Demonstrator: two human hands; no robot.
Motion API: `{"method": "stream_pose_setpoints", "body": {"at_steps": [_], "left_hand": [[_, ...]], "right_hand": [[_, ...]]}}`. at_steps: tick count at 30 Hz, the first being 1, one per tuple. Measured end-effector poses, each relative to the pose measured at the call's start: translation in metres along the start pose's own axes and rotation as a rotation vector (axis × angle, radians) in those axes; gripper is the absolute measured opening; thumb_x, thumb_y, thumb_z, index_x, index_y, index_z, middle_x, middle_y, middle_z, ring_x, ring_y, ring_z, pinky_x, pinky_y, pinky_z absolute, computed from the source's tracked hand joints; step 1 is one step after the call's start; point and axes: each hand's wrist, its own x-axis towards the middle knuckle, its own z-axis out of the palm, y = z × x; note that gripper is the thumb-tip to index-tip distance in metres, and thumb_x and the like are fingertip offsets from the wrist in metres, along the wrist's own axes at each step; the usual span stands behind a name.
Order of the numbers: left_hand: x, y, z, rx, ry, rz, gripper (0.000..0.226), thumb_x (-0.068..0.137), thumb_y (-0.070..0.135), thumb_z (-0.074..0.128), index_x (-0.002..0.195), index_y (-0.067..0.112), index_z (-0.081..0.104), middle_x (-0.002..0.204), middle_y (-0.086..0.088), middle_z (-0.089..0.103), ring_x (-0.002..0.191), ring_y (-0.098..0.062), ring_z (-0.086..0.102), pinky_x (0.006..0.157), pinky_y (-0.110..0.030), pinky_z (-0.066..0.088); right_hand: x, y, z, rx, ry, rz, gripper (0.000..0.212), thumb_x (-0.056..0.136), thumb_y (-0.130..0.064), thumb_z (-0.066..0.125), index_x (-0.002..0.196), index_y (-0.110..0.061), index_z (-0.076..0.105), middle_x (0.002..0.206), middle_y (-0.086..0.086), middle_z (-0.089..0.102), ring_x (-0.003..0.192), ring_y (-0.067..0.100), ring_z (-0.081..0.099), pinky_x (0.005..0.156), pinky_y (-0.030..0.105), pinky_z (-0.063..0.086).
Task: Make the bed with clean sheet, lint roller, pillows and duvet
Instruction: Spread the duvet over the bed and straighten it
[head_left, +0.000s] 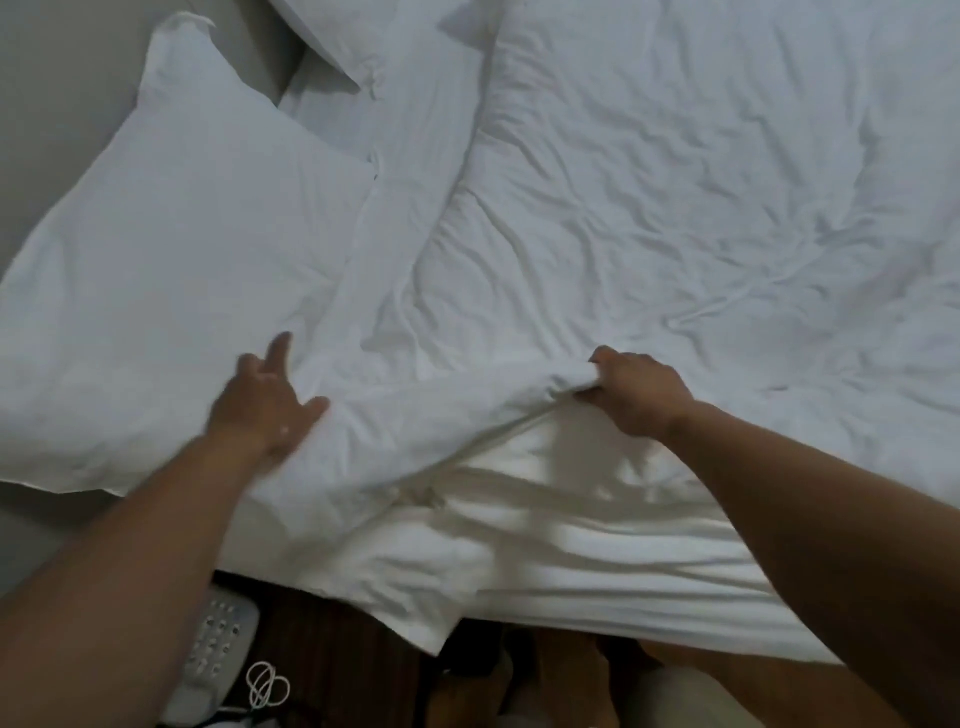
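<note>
Duvet (675, 182) edge bunched inside right hand (640, 396) grip, spreading beyond.

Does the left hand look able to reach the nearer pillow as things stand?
Probably yes. The left hand lies open right at the edge of the nearer pillow, with nothing between them. Only the right hand is busy, gripping a fold of the duvet.

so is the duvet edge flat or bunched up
Bunched: the right hand grips a raised fold of the wrinkled white duvet at its near edge.

left hand (265, 402) flat, fingers splayed; right hand (636, 395) clenched, arms outstretched.
</note>
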Motion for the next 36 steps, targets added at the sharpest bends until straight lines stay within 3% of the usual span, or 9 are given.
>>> {"method": "stream_pose_setpoints", "body": {"at_steps": [4, 8, 12, 15, 20, 23, 27, 31, 36], "left_hand": [[-0.06, 0.041, 0.073, -0.163, 0.411, 0.329, 0.028, 0.088, 0.037, 0.06, 0.099, 0.011, 0.06, 0.093, -0.016, 0.058, 0.087, -0.038, 0.059, 0.072, -0.044, 0.051], [-0.127, 0.078, 0.12, -0.381, 0.286, 0.695, 0.034, 0.091, 0.034, 0.056, 0.062, 0.02, 0.047, 0.056, 0.001, 0.05, 0.05, -0.022, 0.054, 0.046, -0.031, 0.044], [-0.143, 0.101, 0.175, -0.126, -0.096, 0.843, 0.036, 0.085, 0.047, 0.057, 0.117, 0.031, 0.06, 0.114, 0.009, 0.062, 0.099, -0.016, 0.064, 0.085, -0.033, 0.057], [-0.111, 0.111, 0.205, 0.095, -0.342, 0.678, 0.087, 0.085, 0.049, 0.065, 0.154, 0.041, 0.012, 0.159, 0.01, 0.018, 0.146, -0.017, 0.023, 0.121, -0.032, 0.021], [-0.065, 0.138, 0.26, 0.042, -0.283, 0.594, 0.073, 0.095, 0.026, 0.057, 0.157, 0.033, 0.017, 0.166, 0.002, 0.003, 0.153, -0.022, 0.004, 0.123, -0.036, 0.005], [-0.058, 0.152, 0.268, -0.01, -0.049, 0.571, 0.044, 0.096, 0.01, 0.046, 0.138, 0.022, 0.057, 0.148, -0.013, 0.046, 0.141, -0.031, 0.037, 0.121, -0.04, 0.021], [-0.081, 0.162, 0.241, 0.241, -0.182, 0.655, 0.034, 0.09, 0.003, 0.052, 0.115, 0.016, 0.071, 0.116, -0.013, 0.069, 0.109, -0.028, 0.064, 0.099, -0.03, 0.044], [-0.17, 0.148, 0.246, 0.496, -0.641, 0.78, 0.045, 0.091, 0.011, 0.054, 0.131, 0.031, 0.059, 0.132, 0.001, 0.061, 0.12, -0.019, 0.059, 0.1, -0.027, 0.043], [-0.251, 0.177, 0.271, 0.431, -0.801, 0.792, 0.049, 0.089, 0.029, 0.057, 0.137, 0.032, 0.048, 0.143, 0.0, 0.048, 0.126, -0.02, 0.05, 0.106, -0.029, 0.041]], "right_hand": [[-0.039, 0.011, 0.032, -0.063, 0.36, -0.009, 0.043, 0.085, -0.045, 0.069, 0.111, -0.015, 0.056, 0.111, 0.01, 0.055, 0.101, 0.036, 0.056, 0.078, 0.044, 0.051], [-0.102, 0.045, 0.087, -0.05, -0.103, -0.027, 0.028, 0.092, -0.056, 0.054, 0.101, -0.031, 0.061, 0.109, -0.001, 0.07, 0.106, 0.024, 0.065, 0.081, 0.033, 0.05], [-0.128, 0.108, 0.133, -0.138, -0.457, 0.11, 0.098, 0.083, -0.062, 0.064, 0.158, -0.034, 0.008, 0.164, -0.006, 0.015, 0.152, 0.025, 0.014, 0.115, 0.055, 0.027], [-0.116, 0.127, 0.152, -0.196, -0.389, 0.198, 0.097, 0.082, -0.061, 0.066, 0.157, -0.029, 0.012, 0.159, -0.003, 0.021, 0.151, 0.027, 0.011, 0.115, 0.067, 0.014], [-0.091, 0.154, 0.19, -0.293, -0.093, 0.138, 0.039, 0.093, -0.035, 0.049, 0.13, -0.031, 0.059, 0.122, -0.003, 0.064, 0.119, 0.028, 0.055, 0.105, 0.05, 0.037], [-0.081, 0.172, 0.194, -0.204, 0.095, 0.069, 0.032, 0.086, -0.023, 0.055, 0.109, -0.034, 0.075, 0.09, 0.002, 0.073, 0.081, 0.031, 0.069, 0.07, 0.038, 0.054], [-0.118, 0.189, 0.198, -0.005, -0.15, -0.107, 0.036, 0.089, -0.027, 0.047, 0.117, -0.021, 0.069, 0.101, 0.009, 0.072, 0.091, 0.035, 0.069, 0.074, 0.037, 0.053], [-0.217, 0.21, 0.222, 0.019, -0.433, -0.217, 0.041, 0.096, -0.03, 0.047, 0.132, -0.021, 0.061, 0.123, 0.006, 0.067, 0.111, 0.03, 0.063, 0.093, 0.036, 0.046], [-0.267, 0.262, 0.21, 0.345, -0.446, 0.063, 0.037, 0.095, -0.044, 0.052, 0.129, -0.033, 0.06, 0.127, -0.009, 0.063, 0.117, 0.015, 0.059, 0.1, 0.03, 0.044]]}}
